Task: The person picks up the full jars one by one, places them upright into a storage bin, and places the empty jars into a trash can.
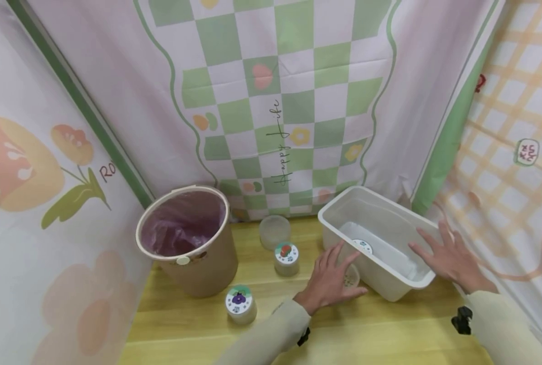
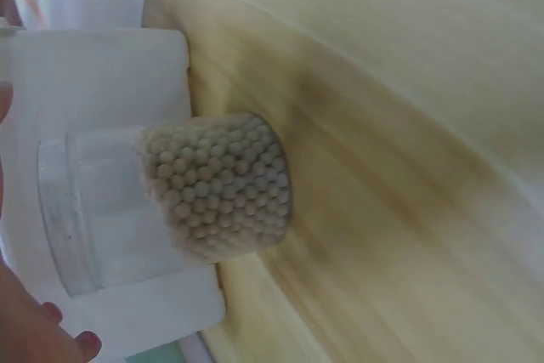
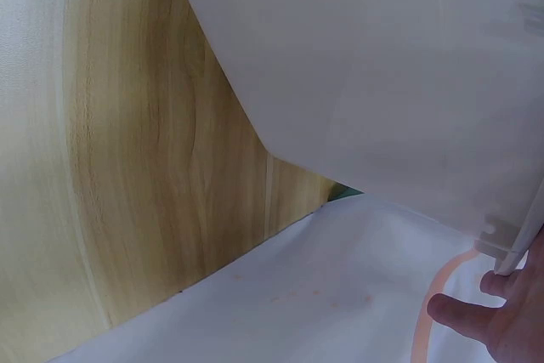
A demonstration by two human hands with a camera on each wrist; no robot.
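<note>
A white rectangular tub [image 1: 391, 271] stands on the right of the table, with a round disc bearing a printed label [image 1: 363, 247] inside it. My left hand [image 1: 327, 280], fingers spread, is at the tub's near left side, over a clear lidless jar [image 1: 352, 276]. In the left wrist view this jar [image 2: 212, 189] stands against the tub, filled about halfway with small pale balls. At the tub's right end, my right hand [image 1: 453, 258] has its fingers extended beside the rim; the right wrist view shows its fingers [image 3: 463, 316] by the rim corner.
A jar with a strawberry label [image 1: 286, 259] and one with a purple fruit label [image 1: 241, 305] stand left of my left hand. Behind them is a clear round container [image 1: 274, 232]. A beige bin [image 1: 207, 276] with a purple bag stands at left. Printed cloth [image 1: 294, 91] surrounds the table.
</note>
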